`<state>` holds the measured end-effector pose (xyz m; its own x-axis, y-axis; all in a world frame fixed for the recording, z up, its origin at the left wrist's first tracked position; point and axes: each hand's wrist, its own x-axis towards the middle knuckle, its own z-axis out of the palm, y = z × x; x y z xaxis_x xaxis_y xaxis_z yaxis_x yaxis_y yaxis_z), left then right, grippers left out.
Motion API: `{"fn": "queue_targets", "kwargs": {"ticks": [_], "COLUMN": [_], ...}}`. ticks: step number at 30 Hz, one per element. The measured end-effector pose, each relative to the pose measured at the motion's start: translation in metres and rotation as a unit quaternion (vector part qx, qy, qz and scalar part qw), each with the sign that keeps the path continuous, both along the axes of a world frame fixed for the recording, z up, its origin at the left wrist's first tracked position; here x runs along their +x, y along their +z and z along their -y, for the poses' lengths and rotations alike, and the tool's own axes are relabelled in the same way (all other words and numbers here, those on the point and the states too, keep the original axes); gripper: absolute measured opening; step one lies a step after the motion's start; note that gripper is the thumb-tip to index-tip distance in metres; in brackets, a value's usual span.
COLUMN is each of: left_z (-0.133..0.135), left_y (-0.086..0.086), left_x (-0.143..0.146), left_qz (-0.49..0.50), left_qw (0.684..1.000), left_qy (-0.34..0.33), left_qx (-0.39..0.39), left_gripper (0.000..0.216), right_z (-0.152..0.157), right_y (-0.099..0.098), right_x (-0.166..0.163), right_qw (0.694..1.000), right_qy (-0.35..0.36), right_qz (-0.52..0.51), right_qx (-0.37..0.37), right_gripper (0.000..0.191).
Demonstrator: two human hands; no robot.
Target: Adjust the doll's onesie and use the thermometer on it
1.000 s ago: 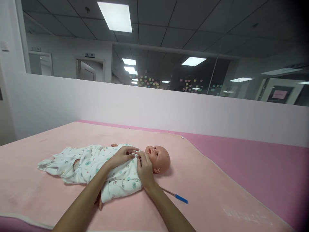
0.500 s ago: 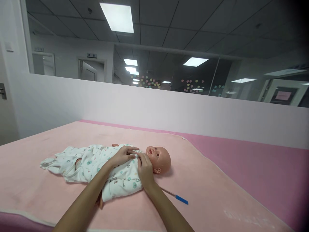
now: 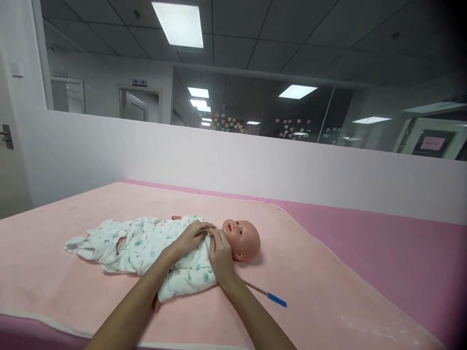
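Observation:
A bald baby doll [image 3: 245,239] lies on its back, head to the right, dressed in a white patterned romper [image 3: 146,245]. At its upper chest, just below the chin, my left hand [image 3: 190,237] has its fingers bent and closed on the romper's neck edge. My right hand [image 3: 220,253] meets it there from the right, fingers curled over the same cloth close to the doll's face. The fingertips of both hands touch or nearly touch, and they hide the spot they work on. One doll hand shows below my left forearm.
A pen with a blue cap [image 3: 276,299] lies right of my right forearm. The doll rests on a pale pink padded mat [image 3: 321,291] with a darker pink surface [image 3: 401,243] beyond it. A white wall [image 3: 255,160] with windows above stands behind.
My left hand's fingers have drawn in and bent more at the collar, where they were straighter before. The right hand stays at the neck. The whole view has shifted slightly.

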<state>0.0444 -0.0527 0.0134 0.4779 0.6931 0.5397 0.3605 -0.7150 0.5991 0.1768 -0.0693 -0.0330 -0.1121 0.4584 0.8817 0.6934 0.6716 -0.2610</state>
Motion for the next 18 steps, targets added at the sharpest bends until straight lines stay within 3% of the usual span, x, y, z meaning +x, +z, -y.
{"fn": "queue_targets", "kwargs": {"ticks": [4, 18], "left_z": [0.0026, -0.0017], "left_y": [-0.0001, -0.003], "left_x": [0.0006, 0.0004], "left_qz": [-0.01, 0.031], "left_qw": [1.0, 0.999], "left_qy": [0.019, -0.014], "left_qx": [0.006, -0.033], "left_gripper": [0.037, 0.036], "right_z": [0.0001, -0.0007], "right_y": [0.0002, 0.0008], "right_x": [-0.0006, -0.0006], "right_qw": [1.0, 1.0], "right_qy": [0.005, -0.002], "right_qz": [0.0, 0.001], "right_qx": [0.002, -0.002], "right_gripper": [0.033, 0.032]}}
